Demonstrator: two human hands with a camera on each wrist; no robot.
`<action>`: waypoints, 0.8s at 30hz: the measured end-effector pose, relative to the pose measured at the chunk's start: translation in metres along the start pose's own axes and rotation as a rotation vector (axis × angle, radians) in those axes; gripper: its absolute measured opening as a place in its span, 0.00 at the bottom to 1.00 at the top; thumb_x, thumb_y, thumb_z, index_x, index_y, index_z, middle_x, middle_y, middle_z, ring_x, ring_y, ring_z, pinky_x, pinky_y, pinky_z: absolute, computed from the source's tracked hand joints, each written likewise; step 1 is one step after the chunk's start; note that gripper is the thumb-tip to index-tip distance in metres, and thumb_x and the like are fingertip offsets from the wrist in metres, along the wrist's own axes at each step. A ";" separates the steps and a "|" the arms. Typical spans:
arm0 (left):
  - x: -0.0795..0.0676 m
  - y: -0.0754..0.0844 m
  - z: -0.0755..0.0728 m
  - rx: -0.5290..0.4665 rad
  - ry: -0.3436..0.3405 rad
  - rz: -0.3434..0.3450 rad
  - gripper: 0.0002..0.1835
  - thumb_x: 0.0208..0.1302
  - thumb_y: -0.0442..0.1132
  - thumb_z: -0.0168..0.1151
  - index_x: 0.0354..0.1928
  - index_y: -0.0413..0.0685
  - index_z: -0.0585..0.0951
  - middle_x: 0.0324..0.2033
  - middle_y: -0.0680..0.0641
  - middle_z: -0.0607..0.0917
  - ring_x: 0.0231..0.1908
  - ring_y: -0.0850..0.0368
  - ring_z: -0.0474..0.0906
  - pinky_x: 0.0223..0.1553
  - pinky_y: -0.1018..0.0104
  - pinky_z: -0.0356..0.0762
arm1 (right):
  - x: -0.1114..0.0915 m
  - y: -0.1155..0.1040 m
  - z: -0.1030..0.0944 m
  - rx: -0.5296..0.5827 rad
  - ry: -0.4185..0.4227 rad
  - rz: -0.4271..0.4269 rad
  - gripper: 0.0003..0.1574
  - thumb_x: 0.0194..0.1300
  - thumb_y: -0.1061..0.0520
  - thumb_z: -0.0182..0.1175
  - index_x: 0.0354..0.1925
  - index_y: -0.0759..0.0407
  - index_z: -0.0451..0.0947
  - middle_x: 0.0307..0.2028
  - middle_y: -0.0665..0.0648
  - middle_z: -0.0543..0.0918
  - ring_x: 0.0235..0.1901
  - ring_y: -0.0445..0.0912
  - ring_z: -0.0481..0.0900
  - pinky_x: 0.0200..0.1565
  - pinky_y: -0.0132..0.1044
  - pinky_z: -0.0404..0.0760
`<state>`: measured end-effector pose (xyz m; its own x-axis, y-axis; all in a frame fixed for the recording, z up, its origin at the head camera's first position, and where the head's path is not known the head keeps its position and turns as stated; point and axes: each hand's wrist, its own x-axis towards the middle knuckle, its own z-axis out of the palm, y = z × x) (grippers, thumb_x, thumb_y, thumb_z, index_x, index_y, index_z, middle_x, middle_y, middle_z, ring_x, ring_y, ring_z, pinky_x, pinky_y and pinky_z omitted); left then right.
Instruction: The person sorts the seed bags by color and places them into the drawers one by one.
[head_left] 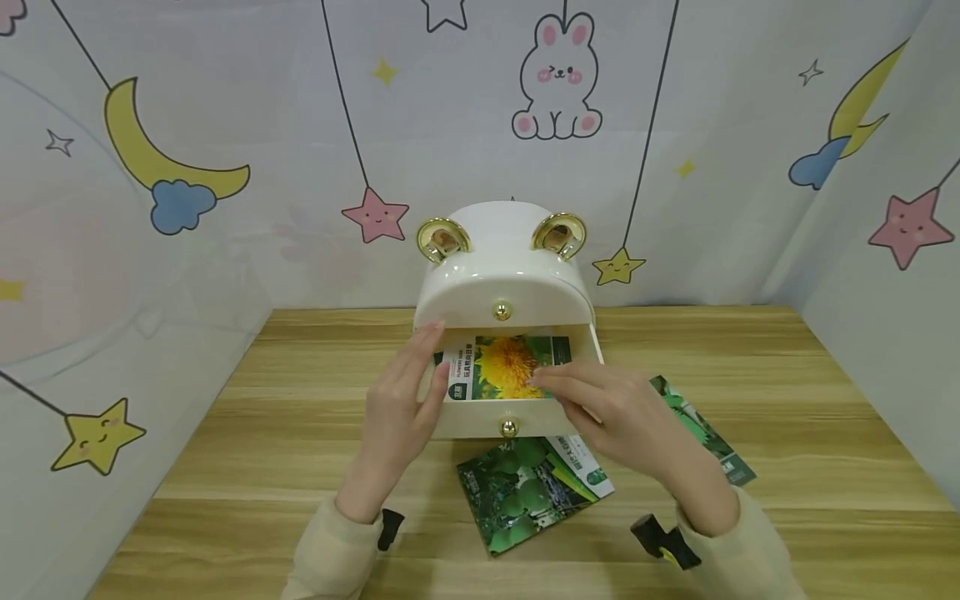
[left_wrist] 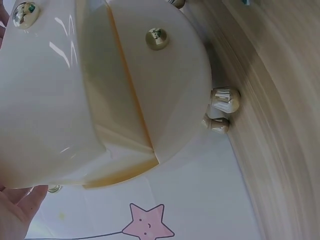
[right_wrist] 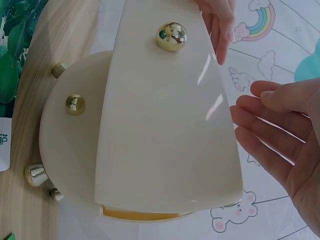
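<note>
A white rounded storage box (head_left: 502, 242) with gold ears stands with its middle drawer (head_left: 467, 422) pulled out. Inside lies a flower seed packet (head_left: 502, 371) with a yellow sunflower picture. My left hand (head_left: 396, 404) is at the drawer's left side, its fingers extended and holding nothing. Over the drawer's right front corner, my right hand (head_left: 626, 408) reaches in, fingertips overlapping the packet in the head view. From the right wrist view, the right hand (right_wrist: 292, 127) has loosely extended fingers beyond the drawer front (right_wrist: 165, 120), with nothing seen between them.
Green-leaf packets (head_left: 521, 496) overlap on the wooden table (head_left: 300, 467) in front of the box. Another green packet (head_left: 705, 429) lies to the right, partly behind my right forearm. A patterned curtain (head_left: 465, 100) hangs behind the box.
</note>
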<state>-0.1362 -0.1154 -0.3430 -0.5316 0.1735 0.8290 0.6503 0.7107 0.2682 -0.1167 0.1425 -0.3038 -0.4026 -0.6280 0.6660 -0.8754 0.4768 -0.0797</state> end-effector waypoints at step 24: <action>0.000 -0.014 -0.004 -0.342 -0.012 -0.356 0.21 0.71 0.41 0.41 0.65 0.52 0.66 0.65 0.52 0.67 0.65 0.53 0.63 0.67 0.55 0.60 | -0.006 -0.025 0.011 -0.064 0.004 -0.096 0.15 0.67 0.57 0.47 0.43 0.55 0.80 0.39 0.50 0.82 0.38 0.41 0.80 0.39 0.31 0.81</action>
<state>-0.1431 -0.1282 -0.3445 -0.7581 -0.0296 0.6515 0.5672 0.4632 0.6810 -0.0948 0.1278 -0.3141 -0.3163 -0.6707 0.6709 -0.8913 0.4523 0.0320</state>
